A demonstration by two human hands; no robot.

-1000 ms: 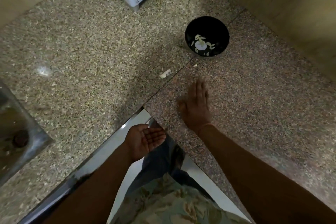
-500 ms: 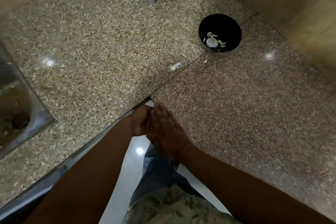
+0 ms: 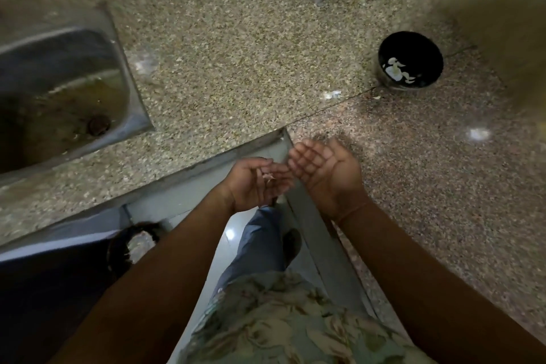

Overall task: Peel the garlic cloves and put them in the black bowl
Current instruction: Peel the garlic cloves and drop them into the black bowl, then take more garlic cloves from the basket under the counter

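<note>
Closest in, both hands are hovering palm-up at the inner corner of the bench (image 3: 428, 192), side by side and almost touching at the fingertips. The left hand (image 3: 260, 183) is lying as a loose cup out past the bench edge, above the floor. A few pale papery bits (image 3: 269, 177) are resting across its fingers; whether they are only skin or include a clove is too blurred to tell. The right hand (image 3: 328, 174) is hanging just over the reddish slab, with its fingers gently curled and nothing showing in the palm.

Farther out, a pale scrap (image 3: 331, 94) is lying on the bench beside the seam where the two slabs meet. A smaller fleck (image 3: 375, 96) is sitting right at the foot of the bowl.

Farthest, the black bowl (image 3: 425, 47) is standing upright near the wall, with pale peeled cloves (image 3: 394, 69) lying in its bottom. It is sitting forward and to the right of both hands, well apart from them, roughly along the line of the seam. The right hand is the nearer one and has an open path across bare bench. The left hand would be reaching across the right to get there. If the bits in the left hand are waste, the sink (image 3: 59, 83) is lying off to that hand's own side.
</note>
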